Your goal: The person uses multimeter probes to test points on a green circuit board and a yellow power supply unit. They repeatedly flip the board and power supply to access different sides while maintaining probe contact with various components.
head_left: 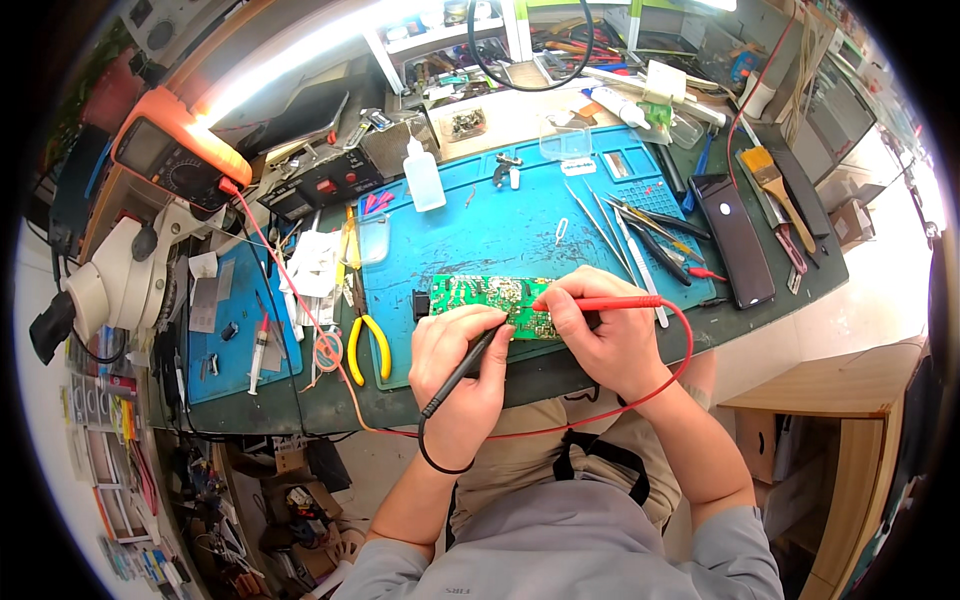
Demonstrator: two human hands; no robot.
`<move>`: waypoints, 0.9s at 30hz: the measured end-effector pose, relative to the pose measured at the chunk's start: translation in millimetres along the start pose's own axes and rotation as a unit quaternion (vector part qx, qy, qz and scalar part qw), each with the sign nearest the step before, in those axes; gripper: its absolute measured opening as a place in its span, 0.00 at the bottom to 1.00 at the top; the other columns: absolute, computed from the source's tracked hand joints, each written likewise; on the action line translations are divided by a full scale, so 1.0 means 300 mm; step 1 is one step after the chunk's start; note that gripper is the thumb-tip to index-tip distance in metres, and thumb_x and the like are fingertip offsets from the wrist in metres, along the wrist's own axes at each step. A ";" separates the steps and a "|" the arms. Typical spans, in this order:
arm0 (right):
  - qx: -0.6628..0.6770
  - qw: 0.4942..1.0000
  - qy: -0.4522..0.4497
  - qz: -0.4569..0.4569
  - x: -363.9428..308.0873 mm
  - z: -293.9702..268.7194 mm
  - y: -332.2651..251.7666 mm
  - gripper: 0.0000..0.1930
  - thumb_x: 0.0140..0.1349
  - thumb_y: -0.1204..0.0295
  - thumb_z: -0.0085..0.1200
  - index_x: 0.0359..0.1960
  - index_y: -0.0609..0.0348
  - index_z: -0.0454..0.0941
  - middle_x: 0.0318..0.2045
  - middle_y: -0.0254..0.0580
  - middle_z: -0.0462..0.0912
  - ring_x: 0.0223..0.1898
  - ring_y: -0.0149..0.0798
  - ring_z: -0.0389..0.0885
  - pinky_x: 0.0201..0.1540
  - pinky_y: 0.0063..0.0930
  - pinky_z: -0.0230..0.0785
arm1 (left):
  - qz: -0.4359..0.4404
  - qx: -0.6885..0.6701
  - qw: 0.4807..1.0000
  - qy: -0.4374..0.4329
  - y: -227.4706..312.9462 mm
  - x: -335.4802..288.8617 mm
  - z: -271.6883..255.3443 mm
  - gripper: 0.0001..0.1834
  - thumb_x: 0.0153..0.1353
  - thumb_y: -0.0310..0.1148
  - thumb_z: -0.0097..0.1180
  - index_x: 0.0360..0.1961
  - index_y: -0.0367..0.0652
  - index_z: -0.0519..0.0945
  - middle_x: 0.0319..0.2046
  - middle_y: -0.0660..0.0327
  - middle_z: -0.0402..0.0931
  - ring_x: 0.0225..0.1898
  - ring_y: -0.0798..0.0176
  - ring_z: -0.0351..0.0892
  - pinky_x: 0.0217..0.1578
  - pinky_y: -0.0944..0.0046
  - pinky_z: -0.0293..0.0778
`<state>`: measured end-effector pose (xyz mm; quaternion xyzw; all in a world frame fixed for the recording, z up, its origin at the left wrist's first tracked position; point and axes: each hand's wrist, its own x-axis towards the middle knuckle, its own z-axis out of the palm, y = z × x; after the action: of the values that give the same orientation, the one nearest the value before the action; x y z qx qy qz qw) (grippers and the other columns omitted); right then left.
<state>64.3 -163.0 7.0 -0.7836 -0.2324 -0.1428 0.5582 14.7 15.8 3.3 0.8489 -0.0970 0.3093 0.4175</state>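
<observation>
A green circuit board point(470, 292) lies on the blue work mat point(450, 240) near the bench's front edge, its soldered side up. My left hand point(452, 365) is closed around a black multimeter probe point(462, 368), whose tip end points at the middle of the board. In my right hand point(610, 335) is a red multimeter probe point(620, 302), held almost level with its tip over the board's right part. Whether either tip touches the board I cannot tell. The red lead loops below my right hand toward the orange multimeter point(180, 150) at the upper left.
Yellow-handled pliers point(368, 350) lie left of the board. A white squeeze bottle point(423, 178) stands behind it. Right of it are tweezers point(610, 235), black-handled pliers point(660, 250) and a dark phone point(735, 240). A white microscope arm point(125, 265) reaches in from the left.
</observation>
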 end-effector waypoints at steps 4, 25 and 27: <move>-0.020 1.000 -0.017 0.017 0.008 -0.002 -0.020 0.07 0.69 0.74 0.58 0.32 0.61 0.86 0.27 0.39 0.83 0.27 0.33 0.79 0.31 0.28 0.70 | -0.007 0.001 1.000 0.004 -0.004 -0.005 -0.002 0.08 0.59 0.23 0.71 0.39 0.39 0.85 0.40 0.56 0.86 0.42 0.56 0.81 0.46 0.60 0.76; -0.024 1.000 0.004 -0.002 0.005 0.010 -0.005 0.06 0.68 0.74 0.59 0.31 0.59 0.83 0.25 0.38 0.81 0.21 0.33 0.74 0.24 0.28 0.65 | 0.010 0.004 1.000 0.015 0.004 0.004 -0.007 0.08 0.58 0.24 0.71 0.39 0.41 0.85 0.38 0.58 0.86 0.40 0.54 0.82 0.44 0.58 0.75; -0.022 1.000 0.003 0.003 0.005 0.009 -0.008 0.06 0.68 0.74 0.59 0.31 0.59 0.83 0.25 0.38 0.81 0.21 0.33 0.75 0.25 0.28 0.65 | 0.010 0.004 1.000 0.014 0.006 0.005 -0.009 0.08 0.58 0.24 0.71 0.39 0.41 0.85 0.38 0.58 0.86 0.40 0.54 0.82 0.44 0.58 0.75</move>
<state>64.3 -159.4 8.7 -0.7961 -0.2250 -0.1485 0.5418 13.9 16.9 6.7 0.8454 -0.0984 0.3255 0.4119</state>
